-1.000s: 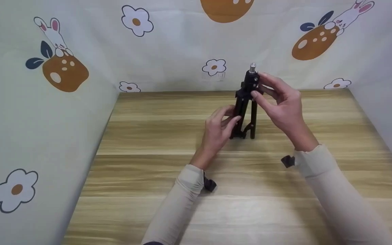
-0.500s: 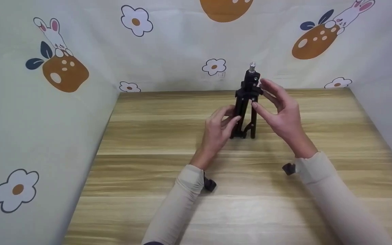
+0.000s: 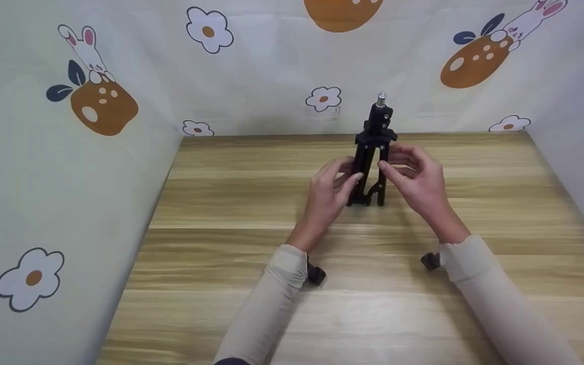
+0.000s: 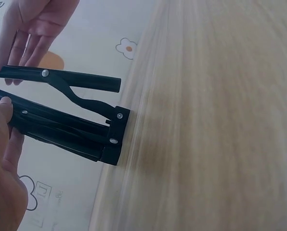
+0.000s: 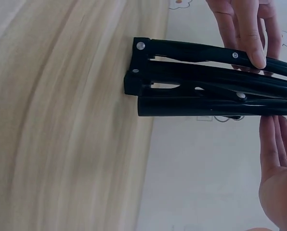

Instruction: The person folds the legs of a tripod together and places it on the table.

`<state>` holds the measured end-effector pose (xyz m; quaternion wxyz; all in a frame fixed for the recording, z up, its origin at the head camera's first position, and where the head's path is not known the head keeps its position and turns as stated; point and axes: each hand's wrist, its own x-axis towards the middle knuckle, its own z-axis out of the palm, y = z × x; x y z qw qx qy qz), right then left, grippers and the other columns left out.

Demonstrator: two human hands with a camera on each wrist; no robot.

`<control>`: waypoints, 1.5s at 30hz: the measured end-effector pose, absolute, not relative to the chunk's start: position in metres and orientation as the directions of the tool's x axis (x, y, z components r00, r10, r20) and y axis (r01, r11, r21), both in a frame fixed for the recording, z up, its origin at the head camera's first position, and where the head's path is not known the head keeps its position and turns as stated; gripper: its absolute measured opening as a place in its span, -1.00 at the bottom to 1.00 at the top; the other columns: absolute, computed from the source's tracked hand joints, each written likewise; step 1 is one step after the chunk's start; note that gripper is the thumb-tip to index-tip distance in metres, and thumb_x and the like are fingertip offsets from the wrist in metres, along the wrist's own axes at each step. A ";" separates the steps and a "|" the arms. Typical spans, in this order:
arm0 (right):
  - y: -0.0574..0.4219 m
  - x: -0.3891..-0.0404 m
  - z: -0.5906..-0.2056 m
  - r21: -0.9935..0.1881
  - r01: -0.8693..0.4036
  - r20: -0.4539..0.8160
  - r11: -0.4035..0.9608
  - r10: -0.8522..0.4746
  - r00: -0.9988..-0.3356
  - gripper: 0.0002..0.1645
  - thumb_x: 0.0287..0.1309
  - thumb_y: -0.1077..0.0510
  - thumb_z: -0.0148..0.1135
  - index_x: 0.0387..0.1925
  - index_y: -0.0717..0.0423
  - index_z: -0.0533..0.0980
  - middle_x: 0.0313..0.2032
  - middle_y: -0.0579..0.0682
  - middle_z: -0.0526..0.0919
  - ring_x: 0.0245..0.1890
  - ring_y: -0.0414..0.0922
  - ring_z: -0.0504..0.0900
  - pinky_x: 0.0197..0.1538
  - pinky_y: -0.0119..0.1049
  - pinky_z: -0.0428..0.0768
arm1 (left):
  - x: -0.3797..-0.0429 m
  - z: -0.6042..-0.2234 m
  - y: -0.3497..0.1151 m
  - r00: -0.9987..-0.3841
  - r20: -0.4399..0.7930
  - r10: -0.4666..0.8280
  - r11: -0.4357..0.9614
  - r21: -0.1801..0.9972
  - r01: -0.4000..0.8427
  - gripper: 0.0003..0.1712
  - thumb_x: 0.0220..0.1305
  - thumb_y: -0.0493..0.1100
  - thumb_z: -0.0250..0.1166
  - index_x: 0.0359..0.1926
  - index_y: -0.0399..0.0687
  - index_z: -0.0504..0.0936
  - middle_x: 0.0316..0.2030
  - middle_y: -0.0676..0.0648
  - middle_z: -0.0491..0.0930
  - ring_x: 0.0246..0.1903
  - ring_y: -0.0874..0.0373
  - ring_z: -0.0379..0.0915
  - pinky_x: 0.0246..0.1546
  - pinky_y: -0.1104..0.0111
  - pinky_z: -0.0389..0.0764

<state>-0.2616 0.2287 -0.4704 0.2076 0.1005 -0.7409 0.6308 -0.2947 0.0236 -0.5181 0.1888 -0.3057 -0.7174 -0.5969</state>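
Observation:
A black folding tripod stand (image 3: 379, 121) stands upright on the table, a silver stud (image 3: 381, 99) at its top and its legs nearly folded. On the left, my left hand (image 3: 325, 190) pinches a leg between thumb and fingers. From the opposite side my right hand (image 3: 418, 180) has its thumb in front of the right leg (image 3: 382, 177) and its fingers behind. The left wrist view shows that leg's lower tube (image 4: 95, 82) angled slightly off the rest, joined by a curved brace (image 4: 81, 100) to the bottom bracket (image 4: 115, 137).
The wood-grain table (image 3: 241, 213) spreads around the stand. A patterned cloth (image 3: 266, 66) hangs behind it, with more on both sides. Small black devices (image 3: 316, 274) sit at both wrists.
My right hand has slid down from the stand's upper collar to its right leg and taken hold there. My left hand keeps its grip. The head view has shifted slightly.

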 end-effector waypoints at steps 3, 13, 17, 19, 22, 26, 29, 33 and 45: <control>0.229 -0.262 -0.472 -0.891 -0.413 0.437 0.190 0.111 -0.893 -0.68 0.25 0.33 0.56 0.00 0.37 0.68 -0.11 -0.08 0.82 -0.08 -0.15 0.83 -0.04 -0.36 0.89 | -0.294 -0.517 0.023 -0.741 0.638 0.211 0.109 0.738 0.666 -0.68 0.52 -0.19 0.39 0.17 -0.25 0.67 0.04 -0.18 0.74 0.07 0.11 0.75 0.17 0.48 0.79; 0.228 -0.262 -0.469 -0.880 -0.425 0.448 0.211 0.080 -0.890 -0.73 0.28 0.28 0.55 -0.10 0.40 0.69 -0.13 0.00 0.79 -0.08 -0.15 0.84 -0.01 -0.28 0.90 | -0.295 -0.518 0.022 -0.744 0.637 0.203 0.121 0.738 0.664 -0.66 0.51 -0.17 0.40 0.19 -0.24 0.68 0.03 -0.17 0.75 0.07 0.12 0.74 0.16 0.49 0.79; 0.227 -0.262 -0.469 -0.873 -0.433 0.457 0.224 0.068 -0.887 -0.74 0.30 0.26 0.54 -0.10 0.38 0.69 -0.13 0.01 0.80 -0.08 -0.14 0.84 -0.01 -0.26 0.91 | -0.295 -0.517 0.021 -0.753 0.625 0.207 0.114 0.749 0.653 -0.64 0.51 -0.16 0.40 0.22 -0.21 0.68 0.05 -0.16 0.76 0.08 0.13 0.74 0.17 0.48 0.79; 0.227 -0.262 -0.470 -0.870 -0.439 0.463 0.223 0.069 -0.883 -0.75 0.30 0.27 0.54 -0.11 0.39 0.69 -0.13 0.02 0.80 -0.08 -0.14 0.84 -0.01 -0.24 0.91 | -0.295 -0.517 0.021 -0.754 0.623 0.209 0.111 0.751 0.651 -0.64 0.51 -0.16 0.40 0.22 -0.21 0.68 0.05 -0.16 0.76 0.08 0.12 0.74 0.17 0.48 0.79; 0.227 -0.263 -0.472 -0.868 -0.444 0.469 0.222 0.076 -0.880 -0.76 0.29 0.29 0.54 -0.13 0.41 0.68 -0.14 0.00 0.80 -0.09 -0.16 0.84 -0.01 -0.27 0.90 | -0.295 -0.517 0.021 -0.753 0.624 0.209 0.109 0.751 0.652 -0.64 0.51 -0.17 0.40 0.22 -0.21 0.68 0.04 -0.16 0.76 0.07 0.12 0.74 0.16 0.48 0.79; 0.226 -0.264 -0.475 -0.865 -0.449 0.476 0.225 0.082 -0.875 -0.74 0.29 0.31 0.53 -0.13 0.46 0.67 -0.16 -0.06 0.79 -0.11 -0.19 0.83 -0.03 -0.32 0.90 | -0.295 -0.518 0.021 -0.749 0.626 0.214 0.094 0.750 0.654 -0.64 0.52 -0.19 0.39 0.23 -0.23 0.68 0.04 -0.18 0.76 0.07 0.12 0.74 0.17 0.46 0.80; 0.227 -0.265 -0.476 -0.862 -0.455 0.481 0.225 0.077 -0.873 -0.75 0.28 0.31 0.54 -0.13 0.44 0.68 -0.16 -0.02 0.80 -0.11 -0.19 0.84 -0.05 -0.32 0.90 | -0.294 -0.517 0.022 -0.750 0.626 0.217 0.091 0.751 0.653 -0.65 0.51 -0.22 0.39 0.23 -0.24 0.67 0.04 -0.19 0.76 0.07 0.14 0.74 0.17 0.45 0.80; 0.231 -0.265 -0.477 -0.859 -0.452 0.478 0.240 0.063 -0.876 -0.78 0.29 0.27 0.55 -0.14 0.35 0.71 -0.16 -0.02 0.82 -0.09 -0.16 0.84 -0.06 -0.30 0.90 | -0.293 -0.517 0.023 -0.750 0.625 0.214 0.092 0.752 0.653 -0.65 0.50 -0.24 0.40 0.22 -0.25 0.67 0.04 -0.20 0.76 0.06 0.13 0.74 0.17 0.45 0.80; 0.233 -0.265 -0.476 -0.858 -0.435 0.463 0.271 0.044 -0.885 -0.79 0.31 0.26 0.54 -0.13 0.33 0.71 -0.17 -0.05 0.82 -0.08 -0.21 0.83 -0.05 -0.31 0.89 | -0.293 -0.519 0.023 -0.754 0.623 0.209 0.088 0.756 0.649 -0.65 0.50 -0.22 0.41 0.22 -0.23 0.68 0.01 -0.19 0.76 0.04 0.10 0.75 0.15 0.46 0.81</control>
